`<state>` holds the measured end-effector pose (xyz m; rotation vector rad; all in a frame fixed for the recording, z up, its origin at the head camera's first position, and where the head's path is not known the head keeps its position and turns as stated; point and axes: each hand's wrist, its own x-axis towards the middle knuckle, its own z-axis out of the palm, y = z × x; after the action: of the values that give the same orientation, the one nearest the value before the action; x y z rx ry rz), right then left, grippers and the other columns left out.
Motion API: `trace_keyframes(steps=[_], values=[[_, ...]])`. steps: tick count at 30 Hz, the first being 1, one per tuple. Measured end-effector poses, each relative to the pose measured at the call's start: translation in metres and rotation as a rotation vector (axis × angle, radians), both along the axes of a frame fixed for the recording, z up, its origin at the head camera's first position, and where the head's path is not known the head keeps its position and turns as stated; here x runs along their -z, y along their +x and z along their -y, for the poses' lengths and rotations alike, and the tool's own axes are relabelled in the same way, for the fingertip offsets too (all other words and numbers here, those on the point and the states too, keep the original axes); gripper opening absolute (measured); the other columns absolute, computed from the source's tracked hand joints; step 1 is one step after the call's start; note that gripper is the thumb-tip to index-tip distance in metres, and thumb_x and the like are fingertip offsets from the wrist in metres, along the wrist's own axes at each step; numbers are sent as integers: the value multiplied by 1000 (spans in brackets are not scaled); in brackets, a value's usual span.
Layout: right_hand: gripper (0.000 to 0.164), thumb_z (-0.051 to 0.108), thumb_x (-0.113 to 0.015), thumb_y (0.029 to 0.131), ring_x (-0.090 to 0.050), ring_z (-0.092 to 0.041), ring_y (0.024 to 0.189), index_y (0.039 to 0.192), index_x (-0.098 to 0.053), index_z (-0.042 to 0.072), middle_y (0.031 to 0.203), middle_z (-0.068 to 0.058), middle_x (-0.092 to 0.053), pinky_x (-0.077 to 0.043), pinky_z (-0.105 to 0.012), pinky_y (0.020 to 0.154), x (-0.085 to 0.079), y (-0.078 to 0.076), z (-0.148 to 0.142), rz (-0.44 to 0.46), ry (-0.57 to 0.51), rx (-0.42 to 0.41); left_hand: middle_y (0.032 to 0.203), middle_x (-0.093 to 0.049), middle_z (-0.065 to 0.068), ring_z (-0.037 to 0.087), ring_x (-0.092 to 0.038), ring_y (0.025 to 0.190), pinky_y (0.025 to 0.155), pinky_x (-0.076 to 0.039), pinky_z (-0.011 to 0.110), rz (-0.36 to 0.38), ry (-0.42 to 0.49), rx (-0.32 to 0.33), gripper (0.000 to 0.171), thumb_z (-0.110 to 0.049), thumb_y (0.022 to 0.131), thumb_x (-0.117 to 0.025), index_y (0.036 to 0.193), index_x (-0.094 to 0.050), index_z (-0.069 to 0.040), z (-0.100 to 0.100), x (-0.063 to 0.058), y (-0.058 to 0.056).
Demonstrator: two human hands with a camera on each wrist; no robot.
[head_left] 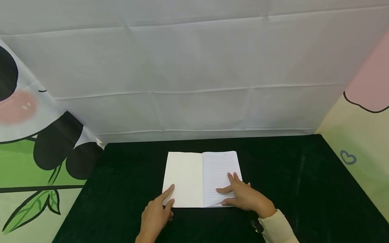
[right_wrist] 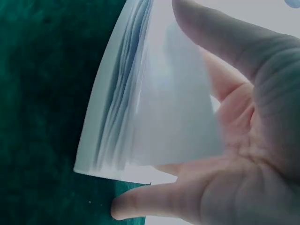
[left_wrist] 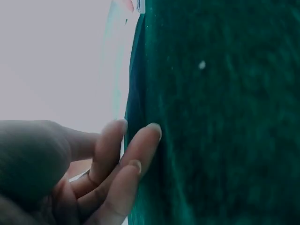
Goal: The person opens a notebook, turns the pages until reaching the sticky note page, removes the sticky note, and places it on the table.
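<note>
An open notebook (head_left: pixel 185 175) lies on the dark green cloth, its left side blank and its right page (head_left: pixel 217 168) ruled with lines. My left hand (head_left: pixel 155 214) is at the lower left corner, with index finger and thumb resting on the blank side. In the left wrist view, other fingers (left_wrist: pixel 140 150) of that hand bend beside the notebook's edge. My right hand (head_left: pixel 244 195) rests with spread fingers on the ruled page near its lower right corner. A lifted, curved page (right_wrist: pixel 178 108) reaches toward the right palm in the right wrist view, with fanned sheets behind it.
Green cloth (head_left: pixel 297 189) covers the table all around the notebook. A white fabric backdrop (head_left: pixel 194 67) hangs behind it. Printed cartoon panels stand at left (head_left: pixel 18 111) and right (head_left: pixel 364 135). A dark band shows at the right sleeve (head_left: pixel 278 227).
</note>
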<state>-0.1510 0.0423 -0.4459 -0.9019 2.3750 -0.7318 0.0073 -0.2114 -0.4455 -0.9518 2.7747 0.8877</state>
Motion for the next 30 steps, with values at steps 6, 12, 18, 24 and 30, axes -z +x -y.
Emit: trace_keyframes(steps=[6, 12, 18, 24, 30], values=[[19, 23, -72, 92, -21, -48, 154, 110, -79, 24, 162, -22, -35, -18, -80, 112, -2, -4, -7, 0, -40, -10, 52, -60, 2, 16, -58, 44, 57, -42, 32, 191, 25, 109, 56, -34, 100, -60, 152, -45, -20, 0, -9, 1], [19, 17, -71, 93, -24, -52, 151, 109, -80, 18, 159, -25, -38, -23, -73, 116, -5, -9, -12, -9, -72, -44, 65, -60, 4, 17, -54, 55, 59, -45, 35, 180, -221, 219, 43, -42, 96, -65, 120, -69, -7, -16, -21, -25], [18, 15, -70, 93, -24, -53, 150, 107, -80, 16, 158, -27, -39, -24, -71, 117, -3, -8, -10, 14, -76, -65, 123, -66, 18, 32, -65, 106, 94, -55, 56, 29, -329, 352, 57, -48, 89, -72, 126, -65, -6, -48, -11, -46], [16, 17, -70, 93, -25, -53, 150, 105, -80, 18, 157, -25, -41, -23, -71, 118, -5, -6, -9, 23, -70, -50, 165, -31, 19, 54, -24, 151, 110, -26, 80, -9, -194, 508, 90, -65, 84, -68, 154, -40, -16, -75, 5, -52], [14, 20, -71, 92, -28, -54, 148, 102, -81, 21, 154, -22, -47, -25, -71, 117, -8, -5, -9, 19, -51, -27, 167, -26, 20, 54, -19, 152, 109, -24, 81, -24, -201, 531, 96, -63, 79, -74, 154, -39, -15, -79, 12, -57]])
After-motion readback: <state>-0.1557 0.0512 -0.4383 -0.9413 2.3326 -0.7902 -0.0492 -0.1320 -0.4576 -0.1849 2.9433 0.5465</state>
